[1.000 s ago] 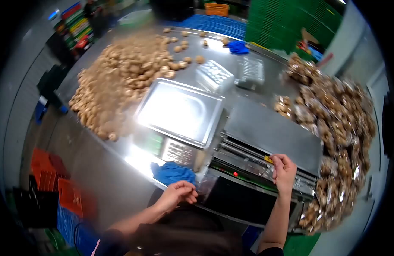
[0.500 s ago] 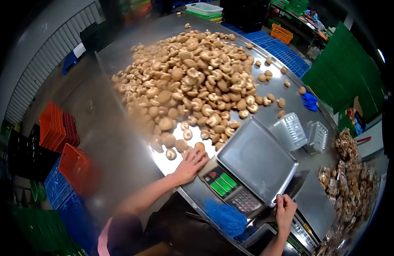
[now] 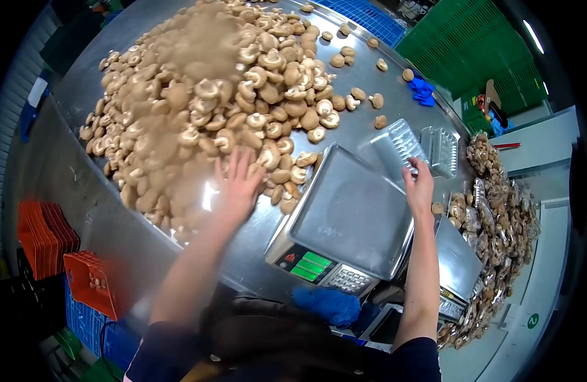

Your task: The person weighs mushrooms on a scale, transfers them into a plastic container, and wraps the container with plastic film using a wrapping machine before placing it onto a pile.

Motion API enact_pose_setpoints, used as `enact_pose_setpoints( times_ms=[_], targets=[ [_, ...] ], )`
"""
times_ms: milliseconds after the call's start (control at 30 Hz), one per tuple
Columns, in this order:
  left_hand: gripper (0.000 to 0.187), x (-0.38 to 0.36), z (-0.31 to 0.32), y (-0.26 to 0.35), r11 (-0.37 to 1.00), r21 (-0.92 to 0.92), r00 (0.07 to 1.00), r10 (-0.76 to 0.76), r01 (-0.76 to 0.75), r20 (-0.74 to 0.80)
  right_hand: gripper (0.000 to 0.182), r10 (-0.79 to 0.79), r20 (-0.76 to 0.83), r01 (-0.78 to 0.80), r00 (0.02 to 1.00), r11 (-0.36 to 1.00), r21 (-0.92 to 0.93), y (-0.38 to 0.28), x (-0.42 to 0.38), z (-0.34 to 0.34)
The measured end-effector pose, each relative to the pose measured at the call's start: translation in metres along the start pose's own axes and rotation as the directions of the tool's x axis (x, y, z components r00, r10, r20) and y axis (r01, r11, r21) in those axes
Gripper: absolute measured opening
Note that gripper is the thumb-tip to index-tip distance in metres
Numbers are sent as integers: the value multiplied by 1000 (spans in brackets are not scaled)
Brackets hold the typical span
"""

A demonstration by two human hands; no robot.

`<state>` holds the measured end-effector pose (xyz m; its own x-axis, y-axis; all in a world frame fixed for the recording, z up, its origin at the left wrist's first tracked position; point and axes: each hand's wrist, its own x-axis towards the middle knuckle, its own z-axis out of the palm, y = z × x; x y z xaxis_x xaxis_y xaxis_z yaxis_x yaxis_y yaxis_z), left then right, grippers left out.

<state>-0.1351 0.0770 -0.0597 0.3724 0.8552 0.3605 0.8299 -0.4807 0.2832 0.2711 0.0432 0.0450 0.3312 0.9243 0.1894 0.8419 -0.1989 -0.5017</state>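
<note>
My left hand reaches into the near side of a big heap of brown-capped mushrooms, its fingers spread over them. My right hand is at the near edge of a clear plastic tray, thumb and fingers bent around that edge. More clear trays lie just right of it. Between my hands is a weighing scale with a bare metal pan and a lit green display. Part of the heap is blurred.
Single mushrooms and a blue glove lie along the table's far side. Packed mushrooms are piled at the right. Blue crumpled plastic sits before the scale. Red crates stand at the lower left; green crates rise behind.
My left hand has moved forward from the table edge into the mushrooms, fingers spreading. My right hand has gone from the scale pan's corner to the clear tray. The view has shifted.
</note>
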Motion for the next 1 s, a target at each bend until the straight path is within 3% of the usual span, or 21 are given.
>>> enact_pose_setpoints(
  times_ms=[133, 167, 233, 267, 300, 367, 467, 567, 700, 867, 933, 967, 1000],
  targets=[
    [37, -2, 0, 4, 997, 27, 997, -75, 74, 11, 74, -145, 72, 162, 987, 910, -381, 117, 49, 29],
    [34, -6, 10, 1, 997, 56, 997, -58, 61, -53, 89, -7, 188, 74, 982, 932, -354, 134, 59, 30],
    [31, -15, 27, 0, 995, 96, 987, -20, 35, -158, 92, -81, 230, 156, 970, 930, -333, 169, 72, 34],
    [34, -17, 22, 6, 995, 76, 993, -57, 65, -105, 92, -217, 246, 272, 945, 937, -219, 181, 77, 31],
    [42, -18, 17, 10, 994, 76, 997, -80, 82, -23, 96, -166, 218, 200, 962, 970, -142, 173, 80, 30],
    [53, -24, 10, 8, 998, -14, 997, -68, 69, 39, 103, -175, 201, 206, 964, 968, -145, 174, 86, 31],
    [56, -28, 6, 5, 996, -23, 994, -88, 90, 66, 108, 26, 210, 5, 977, 989, -145, 158, 87, 27],
    [58, -33, 1, 6, 994, -35, 992, -106, 108, 66, 107, 76, 173, -33, 982, 971, -239, 137, 81, 27],
    [64, -40, -3, 9, 990, -32, 987, -136, 139, 86, 103, -35, 21, 40, 999, 949, -312, 160, 78, 34],
    [69, -70, -32, 1, 959, -72, 961, -271, 275, 60, 94, -10, 97, 42, 995, 944, -328, 126, 63, 25],
    [71, -105, -42, -3, 930, -130, 938, -346, 344, 6, 78, -305, 84, 314, 949, 875, -368, 206, 78, 30],
    [73, -120, -47, -12, 913, -179, 923, -381, 366, -55, 67, -238, 68, 247, 969, 929, -274, 205, 75, 22],
    [75, -131, -61, -13, 878, -148, 887, -461, 455, -7, 57, -160, 57, 168, 985, 968, -188, 195, 80, 12]
  ],
)
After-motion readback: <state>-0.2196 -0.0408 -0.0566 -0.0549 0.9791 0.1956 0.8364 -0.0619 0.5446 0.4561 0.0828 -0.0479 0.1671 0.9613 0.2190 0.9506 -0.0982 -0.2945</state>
